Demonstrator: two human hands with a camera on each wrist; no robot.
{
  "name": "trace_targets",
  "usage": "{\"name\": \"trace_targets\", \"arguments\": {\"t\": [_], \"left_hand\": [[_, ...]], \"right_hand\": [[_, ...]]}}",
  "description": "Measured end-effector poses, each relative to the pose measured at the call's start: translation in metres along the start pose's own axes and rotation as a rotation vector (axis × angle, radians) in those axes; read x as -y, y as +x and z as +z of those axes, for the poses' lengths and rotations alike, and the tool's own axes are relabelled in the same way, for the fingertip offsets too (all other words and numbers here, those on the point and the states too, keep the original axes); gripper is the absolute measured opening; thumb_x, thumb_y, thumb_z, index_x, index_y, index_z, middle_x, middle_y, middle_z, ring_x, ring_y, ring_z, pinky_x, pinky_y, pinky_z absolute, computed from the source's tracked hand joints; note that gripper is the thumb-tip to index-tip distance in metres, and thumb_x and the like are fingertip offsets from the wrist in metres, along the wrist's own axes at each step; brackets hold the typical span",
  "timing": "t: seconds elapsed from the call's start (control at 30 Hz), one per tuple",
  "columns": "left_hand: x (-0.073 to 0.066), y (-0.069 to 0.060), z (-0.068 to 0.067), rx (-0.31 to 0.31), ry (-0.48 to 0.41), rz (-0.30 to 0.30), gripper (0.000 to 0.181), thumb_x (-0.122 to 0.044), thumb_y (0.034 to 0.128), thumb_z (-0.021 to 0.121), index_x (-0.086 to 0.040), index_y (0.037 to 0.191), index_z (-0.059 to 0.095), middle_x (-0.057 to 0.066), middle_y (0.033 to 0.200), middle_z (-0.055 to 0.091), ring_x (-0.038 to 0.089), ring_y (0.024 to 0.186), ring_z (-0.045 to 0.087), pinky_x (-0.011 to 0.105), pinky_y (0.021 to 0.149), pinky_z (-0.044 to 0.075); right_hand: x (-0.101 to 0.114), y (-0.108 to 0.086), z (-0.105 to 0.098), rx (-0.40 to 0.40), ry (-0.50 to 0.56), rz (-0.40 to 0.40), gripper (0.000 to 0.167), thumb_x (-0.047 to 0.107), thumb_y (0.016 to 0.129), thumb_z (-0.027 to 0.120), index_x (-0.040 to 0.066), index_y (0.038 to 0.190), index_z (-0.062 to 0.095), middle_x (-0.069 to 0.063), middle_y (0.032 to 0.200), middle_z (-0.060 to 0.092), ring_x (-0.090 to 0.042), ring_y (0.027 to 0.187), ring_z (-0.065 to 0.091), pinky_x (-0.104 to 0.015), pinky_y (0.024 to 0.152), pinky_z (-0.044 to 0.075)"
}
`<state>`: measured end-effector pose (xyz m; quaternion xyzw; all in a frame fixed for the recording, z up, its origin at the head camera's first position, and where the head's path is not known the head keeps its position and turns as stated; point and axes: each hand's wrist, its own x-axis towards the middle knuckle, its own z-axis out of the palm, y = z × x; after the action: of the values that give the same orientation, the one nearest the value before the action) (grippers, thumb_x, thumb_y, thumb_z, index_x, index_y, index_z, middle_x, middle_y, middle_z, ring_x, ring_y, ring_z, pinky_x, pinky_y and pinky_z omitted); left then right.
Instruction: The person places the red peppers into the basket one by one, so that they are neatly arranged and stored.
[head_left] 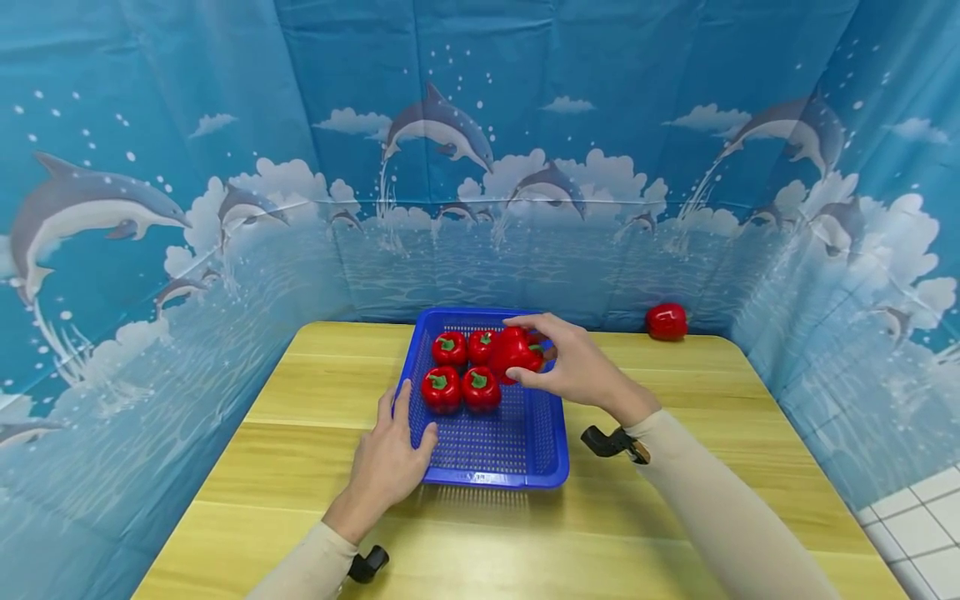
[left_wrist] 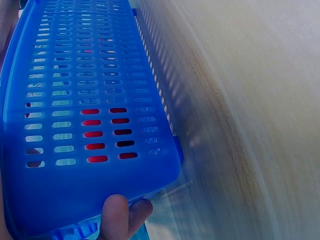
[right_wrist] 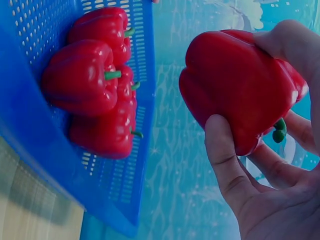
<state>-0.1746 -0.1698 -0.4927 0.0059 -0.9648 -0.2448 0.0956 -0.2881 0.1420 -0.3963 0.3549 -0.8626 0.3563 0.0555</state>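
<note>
My right hand [head_left: 577, 362] holds a red bell pepper [head_left: 516, 352] between its thumb and fingers, above the right part of a blue plastic basket [head_left: 558, 462]. In the right wrist view, that pepper's green stem [right_wrist: 279, 131] points toward the palm. Several red bell peppers [head_left: 442, 389] sit in the basket's left and far part, stems up. At the basket's left side, my left hand [head_left: 390, 458] grips the rim, fingers along the outside and thumb over the inner side. Two of its fingers [left_wrist: 115, 215] show at the basket's corner in the left wrist view.
Another red bell pepper [head_left: 666, 322] lies on its side at the table's far right edge. The basket rests on a yellow wooden table [head_left: 652, 517]. A blue dolphin-print curtain [head_left: 480, 250] stands along the table's back and sides.
</note>
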Motion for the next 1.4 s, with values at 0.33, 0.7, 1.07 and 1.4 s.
{"name": "trace_targets", "arguments": {"t": [0.33,0.7,1.07,1.4], "left_hand": [[0.000,0.000,-0.001,-0.012,-0.015,0.016,0.090,-0.047,0.1134,0.065,-0.004,0.184,0.029,0.028,0.185,0.037,0.037,0.079,0.073,0.047,0.068,0.061],[-0.001,0.001,-0.001,-0.004,-0.013,0.007,0.092,-0.048,0.1130,0.066,-0.005,0.185,0.027,0.026,0.186,0.035,0.043,0.089,0.078,0.052,0.077,0.068],[-0.001,0.000,-0.001,0.005,-0.021,0.000,0.092,-0.046,0.1136,0.067,-0.004,0.185,0.027,0.027,0.187,0.034,0.049,0.101,0.081,0.062,0.087,0.068],[0.000,0.000,-0.001,0.000,-0.023,0.008,0.090,-0.048,0.1151,0.063,-0.004,0.185,0.027,0.026,0.187,0.034,0.051,0.107,0.082,0.066,0.094,0.068]], "right_hand": [[0.013,0.011,0.012,0.074,-0.006,-0.029,0.074,0.037,0.101,0.093,0.018,0.166,0.063,-0.009,0.159,0.071,-0.030,0.132,0.075,-0.044,0.100,0.071],[0.024,0.022,0.027,0.144,-0.005,-0.034,0.074,0.037,0.101,0.093,0.015,0.165,0.063,-0.007,0.161,0.071,-0.029,0.137,0.074,-0.046,0.105,0.070],[0.031,0.030,0.047,0.231,-0.048,-0.039,0.073,0.035,0.101,0.091,0.015,0.165,0.061,-0.007,0.160,0.071,-0.027,0.139,0.075,-0.044,0.107,0.070],[0.043,0.038,0.072,0.353,-0.125,-0.039,0.077,0.035,0.099,0.093,0.015,0.167,0.061,-0.012,0.169,0.065,-0.038,0.154,0.065,-0.057,0.116,0.065]]}}
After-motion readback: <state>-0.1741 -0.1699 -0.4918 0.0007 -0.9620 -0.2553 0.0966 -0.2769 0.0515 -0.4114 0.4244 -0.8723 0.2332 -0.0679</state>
